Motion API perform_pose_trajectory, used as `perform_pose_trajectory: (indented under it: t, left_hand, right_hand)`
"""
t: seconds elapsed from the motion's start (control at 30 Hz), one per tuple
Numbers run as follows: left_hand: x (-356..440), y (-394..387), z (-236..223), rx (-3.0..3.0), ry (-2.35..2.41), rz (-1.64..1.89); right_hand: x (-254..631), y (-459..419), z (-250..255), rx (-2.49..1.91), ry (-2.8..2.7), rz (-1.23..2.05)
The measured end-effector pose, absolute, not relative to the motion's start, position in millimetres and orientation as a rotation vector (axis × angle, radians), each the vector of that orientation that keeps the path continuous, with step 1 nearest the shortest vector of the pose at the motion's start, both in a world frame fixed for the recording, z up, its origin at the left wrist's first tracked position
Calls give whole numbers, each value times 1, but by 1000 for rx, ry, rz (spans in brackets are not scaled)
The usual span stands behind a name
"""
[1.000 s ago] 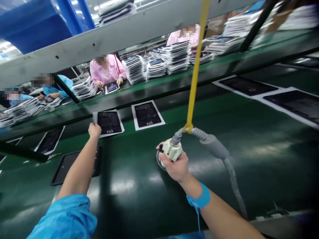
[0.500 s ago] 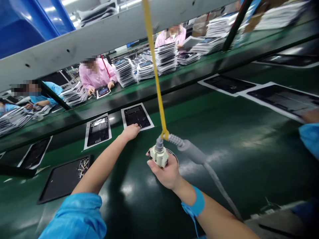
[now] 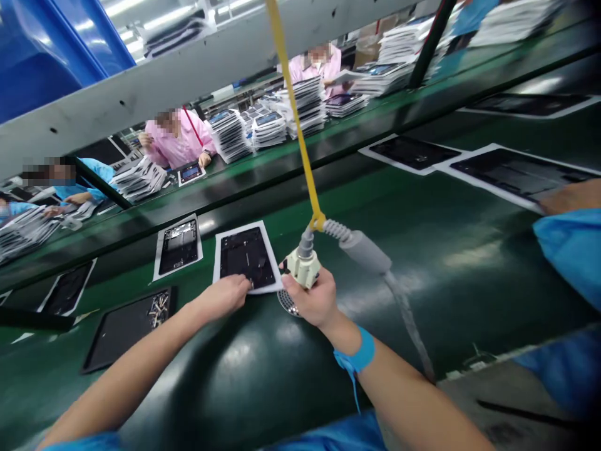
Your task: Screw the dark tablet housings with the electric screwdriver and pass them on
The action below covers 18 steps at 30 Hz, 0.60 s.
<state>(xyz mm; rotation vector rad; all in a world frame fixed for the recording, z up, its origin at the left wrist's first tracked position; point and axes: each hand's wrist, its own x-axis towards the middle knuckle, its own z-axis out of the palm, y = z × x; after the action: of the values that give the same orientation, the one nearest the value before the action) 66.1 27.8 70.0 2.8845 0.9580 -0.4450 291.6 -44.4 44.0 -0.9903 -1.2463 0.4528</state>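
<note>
My left hand [image 3: 230, 291] pinches the near edge of a black tablet housing [image 3: 248, 254] on a white sheet, fingers closed. My right hand [image 3: 315, 297] grips a cream-coloured corded hand tool [image 3: 302, 268], just right of that housing. Under the tool shows part of a round perforated metal plate [image 3: 287, 302]. A grey cable [image 3: 369, 252] runs from the tool's top to the lower right, and a yellow strap [image 3: 305, 150] holds it from above. A blue wrist strap [image 3: 360, 352] circles my right wrist.
Left of me lies a black tray [image 3: 129, 329] with small metal parts [image 3: 159, 308]. Other housings [image 3: 178, 245] rest on the green table [image 3: 422, 250]. A co-worker's hand [image 3: 570, 197] is at the right. Stacked sheets [image 3: 230, 134] and seated people are beyond the shelf.
My left hand has drawn the housing and its sheet nearer, toward the tool. My right hand keeps its grip on the tool. At the right, the co-worker's hand has moved further into view.
</note>
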Motion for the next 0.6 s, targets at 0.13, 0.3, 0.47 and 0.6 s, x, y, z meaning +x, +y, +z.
perform_pose_trajectory:
  t: [0.13,0.3,0.47,0.6]
  left_hand:
    - [43,-72,69,2804,799,-415]
    - [49,-156,44,2676,745,-356]
    - [54,-186,17,2571,741,-283]
    - [40,-178,48,2378,732,225]
  right_hand:
    - [293,-45,42,-1003,-1241,475]
    - [289,-45,37,-995,-1232,516]
    - [287,-44,33,-1008,-1197,493]
    - [285,-43,30,-1034,-1148,486]
